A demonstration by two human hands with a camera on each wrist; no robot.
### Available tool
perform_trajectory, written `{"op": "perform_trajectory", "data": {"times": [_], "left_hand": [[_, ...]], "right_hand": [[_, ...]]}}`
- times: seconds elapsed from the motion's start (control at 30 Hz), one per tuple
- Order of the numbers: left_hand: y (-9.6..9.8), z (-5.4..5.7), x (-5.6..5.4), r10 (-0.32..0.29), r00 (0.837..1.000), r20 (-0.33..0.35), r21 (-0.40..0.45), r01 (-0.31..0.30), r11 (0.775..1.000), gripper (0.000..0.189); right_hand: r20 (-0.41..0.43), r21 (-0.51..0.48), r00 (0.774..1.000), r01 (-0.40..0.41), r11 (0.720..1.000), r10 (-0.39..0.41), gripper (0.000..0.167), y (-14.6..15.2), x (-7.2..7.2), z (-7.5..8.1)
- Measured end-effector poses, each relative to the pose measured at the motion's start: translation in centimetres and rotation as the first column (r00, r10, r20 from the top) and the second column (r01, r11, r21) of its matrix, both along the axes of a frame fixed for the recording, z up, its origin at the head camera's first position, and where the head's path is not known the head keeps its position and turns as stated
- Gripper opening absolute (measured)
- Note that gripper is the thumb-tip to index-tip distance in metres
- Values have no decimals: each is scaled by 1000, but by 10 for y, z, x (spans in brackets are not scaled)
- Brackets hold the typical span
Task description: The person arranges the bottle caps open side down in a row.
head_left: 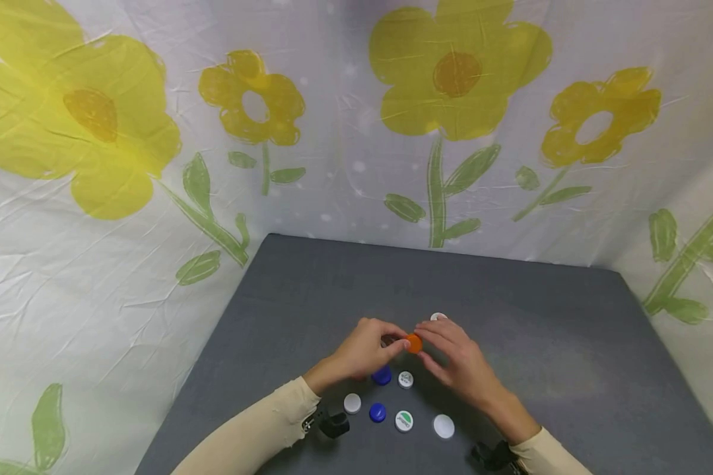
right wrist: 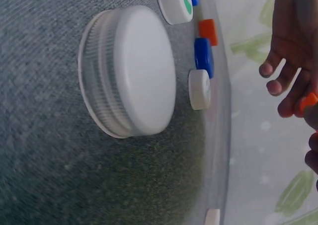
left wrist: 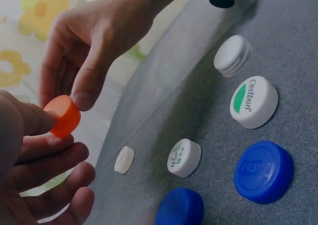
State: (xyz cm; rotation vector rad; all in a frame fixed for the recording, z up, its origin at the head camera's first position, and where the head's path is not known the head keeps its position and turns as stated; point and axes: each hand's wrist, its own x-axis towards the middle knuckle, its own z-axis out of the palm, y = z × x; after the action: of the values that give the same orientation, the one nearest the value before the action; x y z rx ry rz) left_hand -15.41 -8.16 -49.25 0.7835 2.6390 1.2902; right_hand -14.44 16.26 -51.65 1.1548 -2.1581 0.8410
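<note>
Between the two hands an orange bottle cap point(head_left: 414, 343) is held up off the table. My left hand point(head_left: 365, 349) pinches it between thumb and index finger, the other fingers loosely bent in the left wrist view. From the opposite side my right hand point(head_left: 457, 359) has its thumb and fingertips at the cap's edge. Below them lie a blue cap point(head_left: 382, 375) and a white printed cap point(head_left: 405, 379). Closer to me are a white cap point(head_left: 352, 404), a blue cap point(head_left: 377, 412), a white cap with a green mark point(head_left: 404, 421) and a plain white cap point(head_left: 443, 426).
Another white cap point(head_left: 438, 317) lies beyond the right hand, partly covered by it. A second orange cap point(right wrist: 208, 32) shows on the table in the right wrist view. The grey table point(head_left: 546, 316) meets a flower-patterned cloth point(head_left: 339, 132) at its back and sides.
</note>
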Motion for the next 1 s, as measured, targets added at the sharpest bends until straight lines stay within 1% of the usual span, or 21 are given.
{"op": "perform_trajectory", "data": {"times": [0.07, 0.1, 0.17, 0.2, 0.23, 0.27, 0.33, 0.4, 0.47, 0.57, 0.7, 0.77, 0.83, 1.0], "left_hand": [[1, 1, 0, -10, 1000, 16, -4, 10, 1000, 21], [1, 2, 0, -13, 1000, 8, -17, 13, 1000, 21], [3, 3, 0, -18, 999, -45, -45, 16, 999, 22], [4, 4, 0, -22, 996, -89, -70, 16, 997, 23], [5, 4, 0, -28, 989, -144, -99, 14, 995, 25], [7, 5, 1, -34, 979, -200, -126, 9, 992, 26], [10, 7, 1, -54, 948, -312, -175, -1, 985, 28], [14, 7, 2, -81, 917, -391, -220, -8, 976, 29], [17, 8, 2, -106, 895, -433, -247, -5, 969, 27], [21, 8, 2, -149, 869, -472, -294, 5, 956, 26], [27, 8, 2, -214, 844, -491, -373, 18, 928, 26], [30, 6, 2, -250, 836, -489, -429, 19, 903, 25], [34, 2, 2, -281, 830, -481, -487, 13, 873, 23], [47, -11, 3, -344, 820, -457, -600, 1, 800, 12]], "right_hand": [[7, -7, 1000, 6, 1000, -6, 33, 1, 1, -2], [19, -11, 1000, 18, 1000, -18, 32, 1, 2, -3], [56, -25, 997, 50, 998, -48, 35, 2, 3, -3], [74, -34, 995, 66, 997, -64, 38, 3, 4, -3], [80, -42, 994, 82, 996, -79, 41, 4, 4, -2], [90, -49, 991, 99, 994, -95, 44, 5, 5, -2], [100, -59, 988, 122, 991, -116, 46, 7, 5, 0], [100, -68, 988, 125, 990, -118, 47, 8, 6, 2], [117, -72, 986, 128, 989, -119, 46, 10, 7, 4], [128, -82, 984, 132, 988, -121, 46, 13, 10, 5], [117, -49, 982, 152, 987, -146, 47, 18, 15, 4], [121, -16, 980, 159, 987, -156, 45, 21, 18, 3], [128, 18, 979, 159, 987, -160, 42, 23, 19, 1], [158, 118, 973, 150, 982, -168, 35, 28, 23, -8]]}}
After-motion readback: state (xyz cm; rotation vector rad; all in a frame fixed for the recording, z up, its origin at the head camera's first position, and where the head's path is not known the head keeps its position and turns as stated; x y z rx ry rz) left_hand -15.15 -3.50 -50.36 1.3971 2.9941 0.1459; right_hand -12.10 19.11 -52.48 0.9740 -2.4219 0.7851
